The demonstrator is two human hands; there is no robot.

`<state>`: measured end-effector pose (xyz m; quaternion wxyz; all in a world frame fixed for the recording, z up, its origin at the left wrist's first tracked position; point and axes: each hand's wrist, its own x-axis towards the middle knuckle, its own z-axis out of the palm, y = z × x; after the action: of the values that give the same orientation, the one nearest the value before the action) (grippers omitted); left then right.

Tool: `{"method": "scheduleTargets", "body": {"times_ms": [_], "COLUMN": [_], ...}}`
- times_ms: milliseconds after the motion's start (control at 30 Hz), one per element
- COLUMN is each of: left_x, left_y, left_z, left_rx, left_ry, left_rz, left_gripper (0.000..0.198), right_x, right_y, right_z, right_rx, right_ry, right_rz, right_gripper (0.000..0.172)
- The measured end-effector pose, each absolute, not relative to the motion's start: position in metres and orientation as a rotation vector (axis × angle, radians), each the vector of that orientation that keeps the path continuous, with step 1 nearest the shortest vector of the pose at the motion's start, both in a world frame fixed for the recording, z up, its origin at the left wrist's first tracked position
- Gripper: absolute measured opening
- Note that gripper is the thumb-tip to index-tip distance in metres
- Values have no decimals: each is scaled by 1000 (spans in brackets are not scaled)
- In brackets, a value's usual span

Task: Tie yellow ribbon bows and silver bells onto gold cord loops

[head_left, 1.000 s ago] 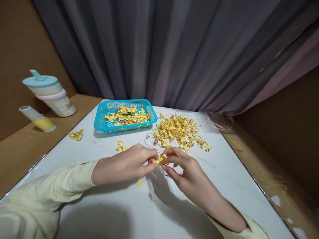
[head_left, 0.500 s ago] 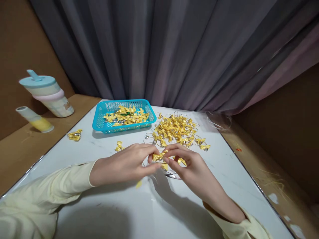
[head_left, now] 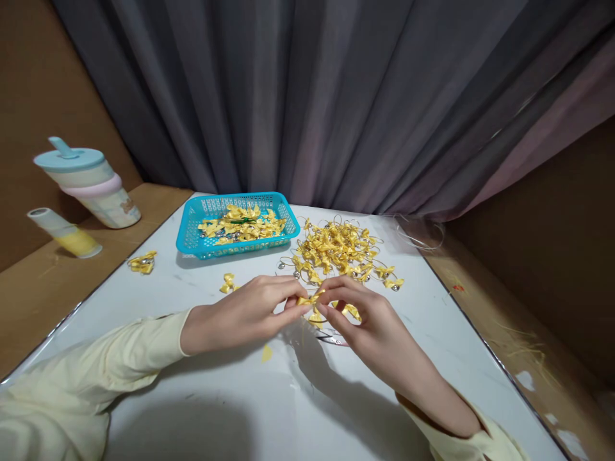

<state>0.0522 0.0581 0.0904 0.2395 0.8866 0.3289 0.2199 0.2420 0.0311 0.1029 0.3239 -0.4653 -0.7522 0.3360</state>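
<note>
A small yellow ribbon bow (head_left: 312,299) is pinched between both hands above the table. My left hand (head_left: 254,308) grips its left end between thumb and fingers. My right hand (head_left: 368,314) pinches its right end. Just under the fingers lie more yellow bows and part of a metal tool, mostly hidden by my right hand. Beyond the hands a pile of yellow bows (head_left: 339,246) with thin loops and small silver bells spreads over the table. A loose bow (head_left: 229,282) lies behind my left hand.
A blue basket (head_left: 237,251) of bows stands at the back of the white table (head_left: 192,410). Left are a tumbler (head_left: 89,186), a thread spool (head_left: 67,234) and another bow (head_left: 142,262). A yellow scrap (head_left: 266,353) lies near my left wrist. A curtain hangs behind.
My left thumb has moved up and closed onto the bow's left end. My right hand keeps its pinch almost unchanged.
</note>
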Motion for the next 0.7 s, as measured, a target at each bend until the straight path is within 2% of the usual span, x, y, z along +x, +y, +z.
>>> {"method": "scheduleTargets", "body": {"times_ms": [300,567,700], "left_x": [52,52,53], "left_y": [58,59,60], "left_z": [92,91,92], "left_rx": [2442,2393,2268], "left_ry": [836,828,908], "left_rz": [538,636,669], "left_gripper": [23,24,30], "right_x": [242,240,240], "right_y": [29,32,33], "right_z": [103,103,103], "right_rx": [-1202,-1228,-1222], "right_ry": [-2043,-1925,-1862], "right_rz": [810,913,936], "right_gripper": [15,15,14]}}
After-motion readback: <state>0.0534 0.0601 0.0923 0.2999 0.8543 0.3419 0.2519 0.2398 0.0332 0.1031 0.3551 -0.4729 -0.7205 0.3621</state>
